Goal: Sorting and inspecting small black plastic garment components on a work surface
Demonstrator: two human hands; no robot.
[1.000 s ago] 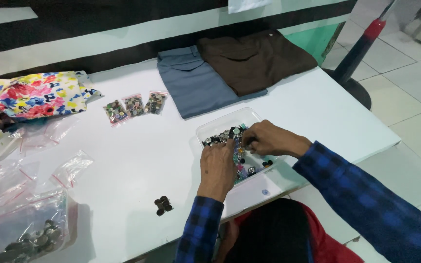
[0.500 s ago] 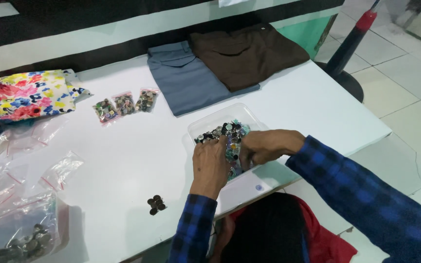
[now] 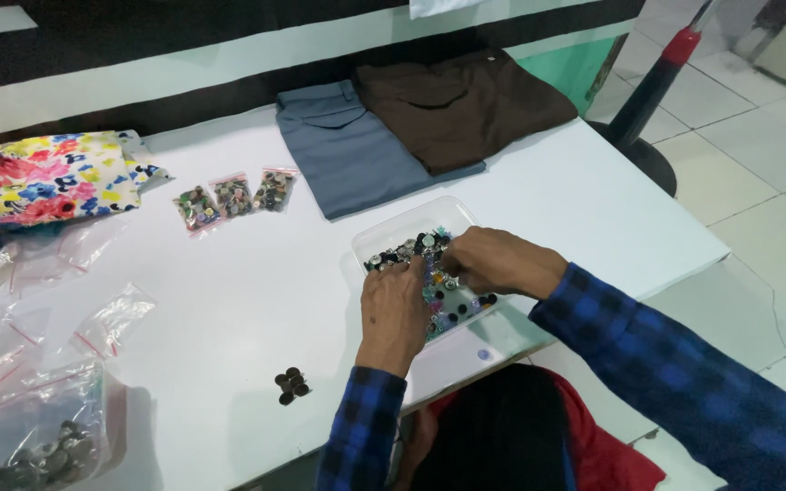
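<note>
A shallow clear plastic tray of mixed small buttons (image 3: 384, 241) sits right of centre on the white tabletop (image 3: 247, 291). Both hands work inside it: the left hand (image 3: 393, 309) lies palm-down, fingers curled into the buttons; the right hand (image 3: 497, 259) has its fingertips pressed together, though what they pinch cannot be told. Compared with a second ago, both hands remain in the tray, shifted only slightly; sorting appears ongoing. A small cluster of dark buttons (image 3: 290, 385) lies lower centre; three small filled bags (image 3: 234, 195) lie upper left.

Fingertips perhaps hidden among buttons (image 3: 434, 282)
</note>
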